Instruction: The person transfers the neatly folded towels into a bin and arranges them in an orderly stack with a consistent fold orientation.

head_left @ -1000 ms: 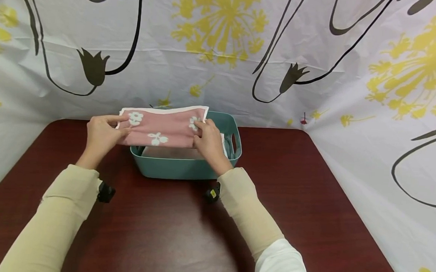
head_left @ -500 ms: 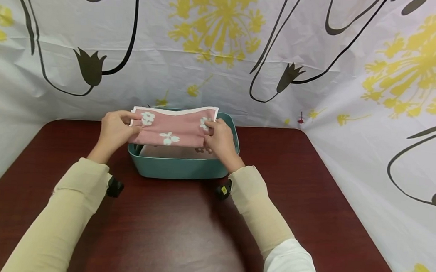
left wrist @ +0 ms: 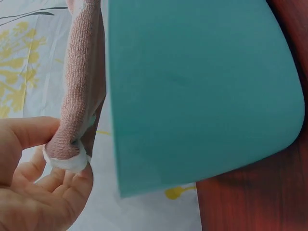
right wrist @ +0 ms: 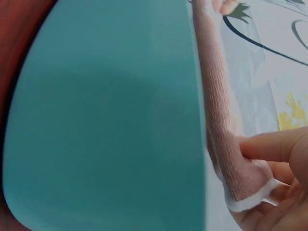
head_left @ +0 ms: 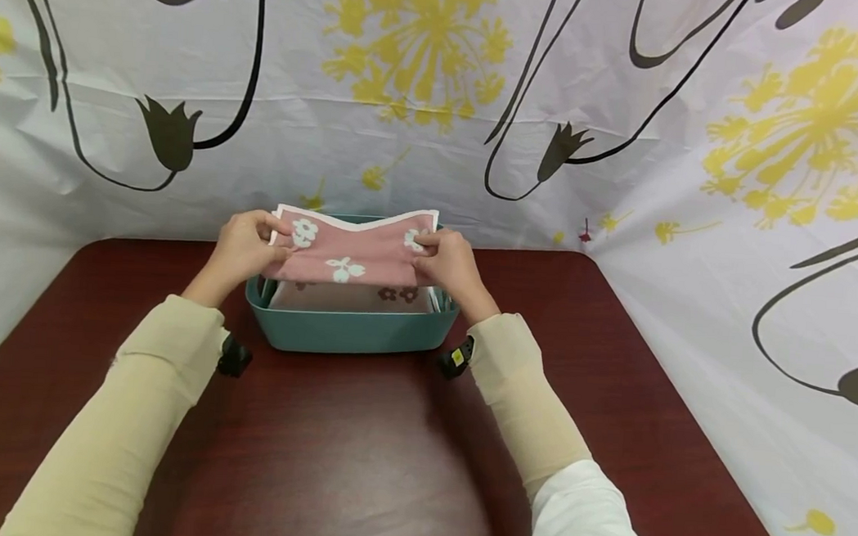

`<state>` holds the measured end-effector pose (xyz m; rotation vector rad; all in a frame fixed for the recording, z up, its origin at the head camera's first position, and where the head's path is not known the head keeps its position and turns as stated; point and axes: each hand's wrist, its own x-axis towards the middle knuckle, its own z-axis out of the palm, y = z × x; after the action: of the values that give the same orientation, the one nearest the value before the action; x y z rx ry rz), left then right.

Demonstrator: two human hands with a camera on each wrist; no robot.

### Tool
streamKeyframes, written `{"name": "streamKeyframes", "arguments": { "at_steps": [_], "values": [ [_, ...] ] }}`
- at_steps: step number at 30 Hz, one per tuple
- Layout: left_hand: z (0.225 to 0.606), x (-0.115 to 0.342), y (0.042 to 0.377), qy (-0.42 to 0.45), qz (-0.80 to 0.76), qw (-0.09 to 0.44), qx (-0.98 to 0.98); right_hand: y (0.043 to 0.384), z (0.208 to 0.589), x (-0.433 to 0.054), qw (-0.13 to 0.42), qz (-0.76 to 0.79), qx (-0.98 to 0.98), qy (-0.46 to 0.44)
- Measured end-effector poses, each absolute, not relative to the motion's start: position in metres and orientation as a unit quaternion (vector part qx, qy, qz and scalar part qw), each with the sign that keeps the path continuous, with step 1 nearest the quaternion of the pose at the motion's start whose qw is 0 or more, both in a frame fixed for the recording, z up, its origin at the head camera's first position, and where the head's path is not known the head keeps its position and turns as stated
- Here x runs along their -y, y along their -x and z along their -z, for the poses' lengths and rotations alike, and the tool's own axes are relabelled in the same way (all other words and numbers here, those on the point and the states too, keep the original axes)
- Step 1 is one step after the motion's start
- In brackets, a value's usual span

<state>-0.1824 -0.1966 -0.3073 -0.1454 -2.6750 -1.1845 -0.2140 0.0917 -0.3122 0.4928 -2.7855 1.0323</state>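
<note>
A folded pink towel (head_left: 356,255) with white flowers and a white edge is stretched between both hands, above a teal basket (head_left: 351,333). My left hand (head_left: 244,248) pinches its left end, thumb on the near face. At the right end my right hand (head_left: 453,263) grips it the same way. The towel's top edge sags in the middle. Inside the basket, partly hidden under the towel, lies a pale cloth (head_left: 353,299) with brownish flowers. Up close in the left wrist view, the towel's rolled pink fold (left wrist: 77,82) passes beside the basket wall (left wrist: 202,96).
The dark red table (head_left: 330,442) spreads in front of the basket and to both sides. Behind it hangs a white sheet (head_left: 279,62) printed with yellow and dark flowers. A small black device (head_left: 234,357) sits at the left wrist, another (head_left: 457,358) at the right.
Both hands have moved to the right with the towel, bringing it over the middle of the basket. Its top edge sags more now, and more of the pale cloth below shows.
</note>
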Motion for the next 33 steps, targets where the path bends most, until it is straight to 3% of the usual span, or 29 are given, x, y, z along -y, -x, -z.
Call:
{"name": "streamKeyframes", "arguments": {
  "at_steps": [11,17,26,33],
  "values": [
    [0.296,0.195,0.197,0.112,0.396,-0.063,0.909,0.231,0.297,-0.111,-0.085,-0.373,0.909,-0.169],
    [0.29,0.193,0.207,0.143,0.363,-0.132,0.911,0.243,0.295,-0.116,-0.128,-0.387,0.897,-0.172],
    [0.282,0.195,0.221,0.129,0.364,-0.186,0.903,0.258,0.287,-0.109,-0.147,-0.359,0.91,-0.146],
    [0.278,0.199,0.226,0.099,0.388,-0.197,0.895,0.267,0.287,-0.101,-0.174,-0.37,0.906,-0.109]
  ]
}}
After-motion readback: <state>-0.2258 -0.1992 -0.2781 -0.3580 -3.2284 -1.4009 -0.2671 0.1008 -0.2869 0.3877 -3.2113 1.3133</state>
